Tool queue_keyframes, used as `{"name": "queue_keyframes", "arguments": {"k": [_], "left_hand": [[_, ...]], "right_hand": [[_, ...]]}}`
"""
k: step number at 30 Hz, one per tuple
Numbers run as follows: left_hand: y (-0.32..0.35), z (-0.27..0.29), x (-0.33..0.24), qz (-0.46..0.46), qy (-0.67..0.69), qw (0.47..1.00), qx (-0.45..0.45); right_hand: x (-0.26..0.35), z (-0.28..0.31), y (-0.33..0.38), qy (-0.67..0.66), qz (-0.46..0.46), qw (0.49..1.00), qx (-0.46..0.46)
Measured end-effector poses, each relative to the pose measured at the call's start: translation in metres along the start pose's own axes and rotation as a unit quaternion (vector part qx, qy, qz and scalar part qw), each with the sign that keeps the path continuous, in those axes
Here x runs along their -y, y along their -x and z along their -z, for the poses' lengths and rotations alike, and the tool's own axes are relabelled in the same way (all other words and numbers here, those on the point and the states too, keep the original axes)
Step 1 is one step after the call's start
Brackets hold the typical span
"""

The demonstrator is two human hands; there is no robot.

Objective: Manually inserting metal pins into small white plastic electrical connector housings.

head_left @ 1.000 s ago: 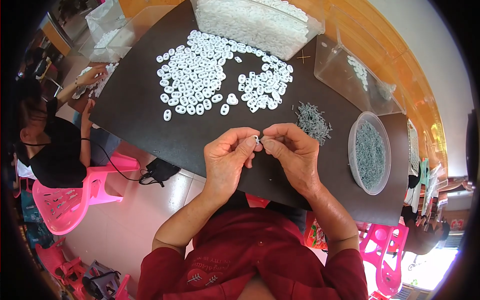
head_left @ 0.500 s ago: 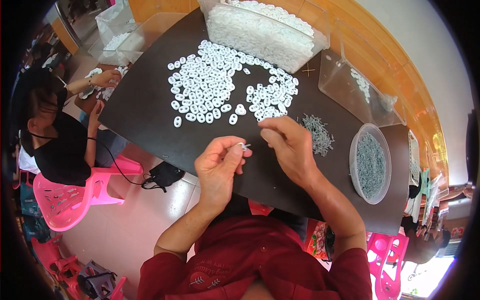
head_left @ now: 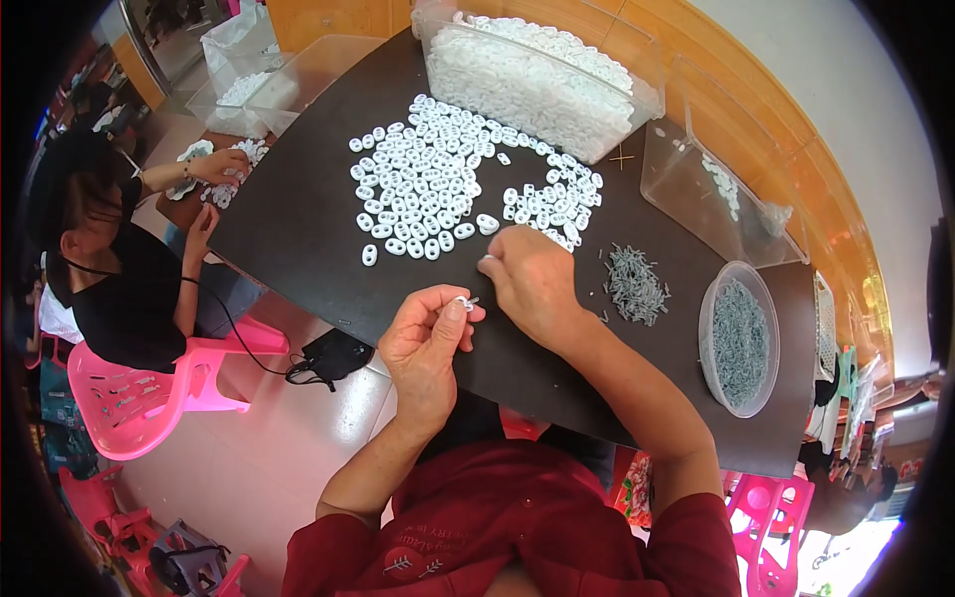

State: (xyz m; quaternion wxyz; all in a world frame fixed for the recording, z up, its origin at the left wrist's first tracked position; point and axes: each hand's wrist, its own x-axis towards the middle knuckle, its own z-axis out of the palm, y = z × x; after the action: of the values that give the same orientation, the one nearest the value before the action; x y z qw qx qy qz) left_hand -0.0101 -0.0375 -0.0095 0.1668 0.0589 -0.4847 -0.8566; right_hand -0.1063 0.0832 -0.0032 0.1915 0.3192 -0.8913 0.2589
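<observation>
My left hand (head_left: 422,348) pinches a small white oval piece with two holes (head_left: 462,303) between thumb and fingertips; a short grey pin sticks out of it. My right hand (head_left: 535,284) is closed above the table, its fingertips pressed on something small and white (head_left: 488,260), apparently another two-hole piece, mostly hidden by the fingers. Beyond it lie a single white piece (head_left: 487,224), a large spread of white two-hole pieces (head_left: 418,179) and a smaller group (head_left: 549,207). To its right rests a loose heap of grey pins (head_left: 637,287).
A clear bin (head_left: 527,85) full of white pieces stands at the back of the dark table (head_left: 298,239). At right are a round tub (head_left: 706,343) of grey pins and a clear lid-like tray (head_left: 686,204). Another person (head_left: 119,259) works at left beside a pink chair (head_left: 129,398).
My right hand has moved left and closed at a loose white piece near the spread. My left hand still holds its piece and pin. The view has shifted slightly.
</observation>
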Motion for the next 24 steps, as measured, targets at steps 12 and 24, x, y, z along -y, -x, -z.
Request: {"name": "queue_keyframes", "arguments": {"k": [12, 24], "left_hand": [[0.011, -0.018, -0.002, 0.048, -0.052, 0.996, 0.052], [0.019, -0.026, 0.003, 0.023, -0.044, 0.997, 0.062]], "right_hand": [[-0.002, 0.066, 0.032, -0.566, -0.349, 0.739, 0.104], [0.003, 0.077, 0.044, -0.525, -0.349, 0.774, 0.060]]}}
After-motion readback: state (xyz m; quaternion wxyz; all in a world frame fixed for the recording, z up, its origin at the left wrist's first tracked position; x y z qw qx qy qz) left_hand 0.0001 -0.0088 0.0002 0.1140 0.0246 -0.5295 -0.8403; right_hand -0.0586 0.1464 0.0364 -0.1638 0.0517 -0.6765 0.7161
